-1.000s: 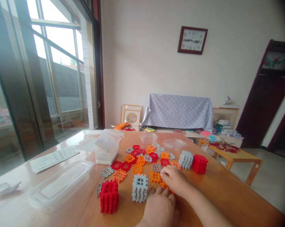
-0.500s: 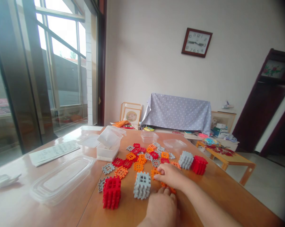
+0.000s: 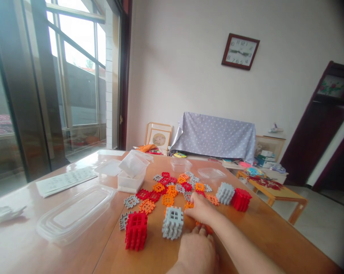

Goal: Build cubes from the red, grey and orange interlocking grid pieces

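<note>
My left hand (image 3: 197,247) is closed around orange building blocks (image 3: 206,228) at the table's front, mostly hidden under its fingers. Just beyond it, my right hand (image 3: 203,208) has its fingers curled at an orange window-shaped block (image 3: 189,205), gripping its edge. Left of my hands stand a grey stack of blocks (image 3: 172,223) and a red stack (image 3: 136,230). Another grey stack (image 3: 225,193) and red stack (image 3: 241,199) stand to the right. Loose red, orange and grey blocks (image 3: 168,199) lie scattered across the middle.
A clear plastic box (image 3: 131,182) stands at the left with a lid tilted in it. A long clear lid (image 3: 77,215), a written sheet (image 3: 66,182) and a crumpled wrapper (image 3: 8,214) lie farther left. A clear tub (image 3: 180,165) and a lid (image 3: 212,174) sit at the back.
My right hand has shifted slightly forward over the orange block. My left hand stays on the orange blocks at the front. The view has moved a little.
</note>
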{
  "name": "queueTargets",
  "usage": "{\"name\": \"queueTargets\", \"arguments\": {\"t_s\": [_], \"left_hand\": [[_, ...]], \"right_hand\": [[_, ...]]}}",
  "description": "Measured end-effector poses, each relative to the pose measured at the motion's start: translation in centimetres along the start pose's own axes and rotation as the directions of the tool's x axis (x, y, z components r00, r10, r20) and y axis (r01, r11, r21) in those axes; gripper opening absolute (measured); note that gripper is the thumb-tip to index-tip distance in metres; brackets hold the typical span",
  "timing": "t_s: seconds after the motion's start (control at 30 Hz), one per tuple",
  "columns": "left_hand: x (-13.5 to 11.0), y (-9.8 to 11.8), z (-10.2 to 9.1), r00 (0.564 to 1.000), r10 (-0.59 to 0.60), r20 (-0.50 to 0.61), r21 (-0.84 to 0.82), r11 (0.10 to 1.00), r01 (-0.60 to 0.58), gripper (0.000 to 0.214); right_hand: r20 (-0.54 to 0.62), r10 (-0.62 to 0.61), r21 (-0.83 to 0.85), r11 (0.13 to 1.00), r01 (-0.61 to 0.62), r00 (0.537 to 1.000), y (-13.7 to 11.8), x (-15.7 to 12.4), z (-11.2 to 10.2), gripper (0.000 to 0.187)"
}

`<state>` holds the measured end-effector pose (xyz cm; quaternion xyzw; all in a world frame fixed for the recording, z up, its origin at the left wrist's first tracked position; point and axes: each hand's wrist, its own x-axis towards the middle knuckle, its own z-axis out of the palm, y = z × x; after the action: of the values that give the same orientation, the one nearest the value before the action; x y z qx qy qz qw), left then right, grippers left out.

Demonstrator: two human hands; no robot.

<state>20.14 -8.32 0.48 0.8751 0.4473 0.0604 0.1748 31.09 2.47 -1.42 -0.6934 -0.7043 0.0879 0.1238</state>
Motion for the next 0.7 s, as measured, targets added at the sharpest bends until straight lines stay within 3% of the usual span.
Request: {"name": "queueTargets", "arguments": {"t_s": [0.2,0.33,0.47,0.7], "left_hand": [[-0.3,0.4,-0.2,0.998,0.026,-0.06,0.005,1.0,-0.026,0.045],[-0.3,0.5,0.2,0.979,0.134,-0.154,0.074,0.99,-0.124,0.035],[0.2,0.5,1.4,0.958,0.28,-0.063,0.141,0.953,-0.269,0.033],[0.6,0.5,2.0,0.951,0.309,-0.005,0.136,0.943,-0.305,0.026]], "right_hand": [[-0.022,0.045,0.228,0.973,-0.039,0.999,3.1,-0.3,-0.8,0.041],[-0.022,0.051,0.293,0.955,-0.042,0.998,5.1,-1.7,-1.2,0.046],[0.002,0.029,0.29,0.957,-0.028,1.0,6.3,-3.4,-0.9,0.048],[0.08,-0.009,0.438,0.899,-0.027,0.997,7.4,-5.2,-1.7,0.048]]}}
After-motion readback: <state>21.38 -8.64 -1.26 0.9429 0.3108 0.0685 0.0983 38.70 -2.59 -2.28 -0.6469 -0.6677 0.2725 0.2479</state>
